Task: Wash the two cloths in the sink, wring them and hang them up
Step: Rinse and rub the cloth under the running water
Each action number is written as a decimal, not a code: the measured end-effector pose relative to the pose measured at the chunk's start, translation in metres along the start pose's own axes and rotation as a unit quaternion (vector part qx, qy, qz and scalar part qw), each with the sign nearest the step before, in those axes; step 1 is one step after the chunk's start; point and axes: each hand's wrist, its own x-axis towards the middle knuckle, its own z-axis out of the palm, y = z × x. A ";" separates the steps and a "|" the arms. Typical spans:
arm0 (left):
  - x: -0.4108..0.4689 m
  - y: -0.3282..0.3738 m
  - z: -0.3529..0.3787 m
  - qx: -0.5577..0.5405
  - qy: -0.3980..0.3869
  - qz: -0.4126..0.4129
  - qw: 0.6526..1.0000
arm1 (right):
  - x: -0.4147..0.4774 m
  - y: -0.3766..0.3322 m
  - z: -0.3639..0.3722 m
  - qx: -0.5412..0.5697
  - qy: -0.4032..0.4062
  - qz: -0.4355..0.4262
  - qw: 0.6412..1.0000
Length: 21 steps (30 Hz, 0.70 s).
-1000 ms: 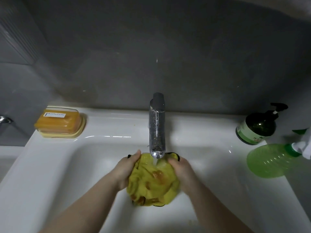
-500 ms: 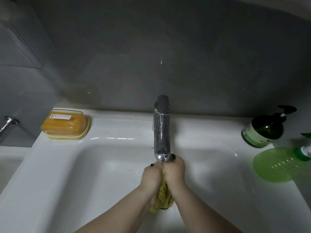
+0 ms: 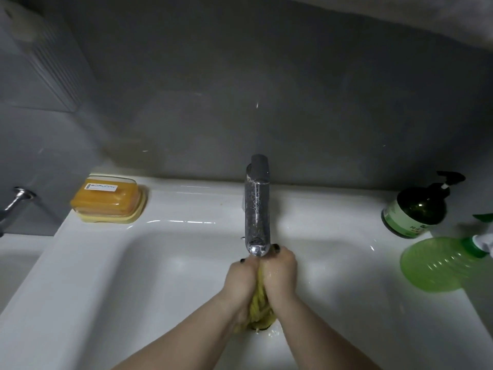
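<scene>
A yellow cloth [image 3: 260,307] is bunched into a tight wad over the white sink [image 3: 112,284], just below the chrome tap [image 3: 257,212]. My left hand [image 3: 240,283] and my right hand [image 3: 281,276] press together around it, palms facing, fingers closed on the fabric. Only a narrow strip of cloth shows between them and a bit hangs out underneath. I see only this one cloth. The tap's spout ends right above my fingertips.
A yellow soap box [image 3: 108,200] sits on the back left rim. A dark green pump bottle [image 3: 414,209] and a light green bottle [image 3: 442,264] lying on its side occupy the right rim. A chrome fitting [image 3: 16,201] juts from the left wall.
The cloth was spread open between my hands under the tap; my hands have since come together and squeezed it into a compact wad. The view has shifted slightly.
</scene>
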 end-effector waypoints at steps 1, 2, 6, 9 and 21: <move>0.003 0.002 0.000 -0.001 0.010 0.007 1.000 | -0.004 0.001 0.002 0.011 -0.009 -0.014 1.000; 0.007 0.005 -0.001 -0.003 0.022 0.024 0.999 | -0.012 0.002 0.007 0.016 -0.022 -0.030 0.999; 0.004 0.007 -0.001 -0.017 0.003 0.005 1.000 | -0.008 0.001 0.005 0.016 -0.018 -0.014 1.000; 0.001 0.007 0.000 0.001 -0.034 0.000 0.999 | -0.002 0.001 -0.002 0.011 -0.021 0.000 1.000; 0.008 0.010 -0.016 -0.026 -0.082 0.042 0.995 | -0.021 -0.001 0.006 0.030 -0.093 0.014 0.995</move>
